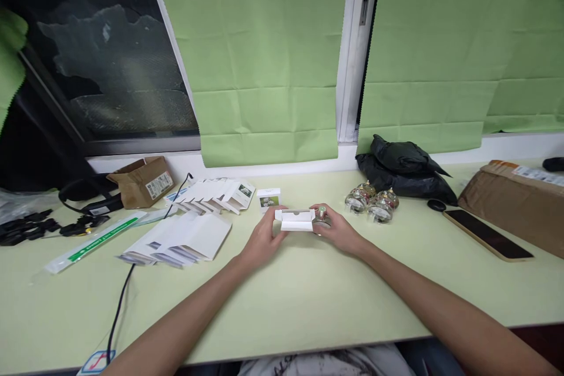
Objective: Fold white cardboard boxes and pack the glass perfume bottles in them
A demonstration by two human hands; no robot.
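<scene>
Above the middle of the table, my left hand (263, 236) is closed on the left side of a small white carton (296, 225), whose open end with raised flaps faces me. At the carton's right side, my right hand (338, 232) grips a small clear round bauble (323, 221) with a gold-green top; its fingers also come close to the carton, and whether they touch it I cannot tell. Several similar clear baubles (372, 202) with gold and reddish tops stand together beyond my right hand. Just behind my left hand stands a white box (268, 200) with a green picture.
To the left lie flat white cartons (194, 235), with more white cartons (215, 195) behind. A brown box (143, 182), a black cable (121, 299) and a clear green-striped sleeve (97, 244) are also there. At the right are black bags (408, 173), a phone (487, 235) and a large cardboard box (515, 202).
</scene>
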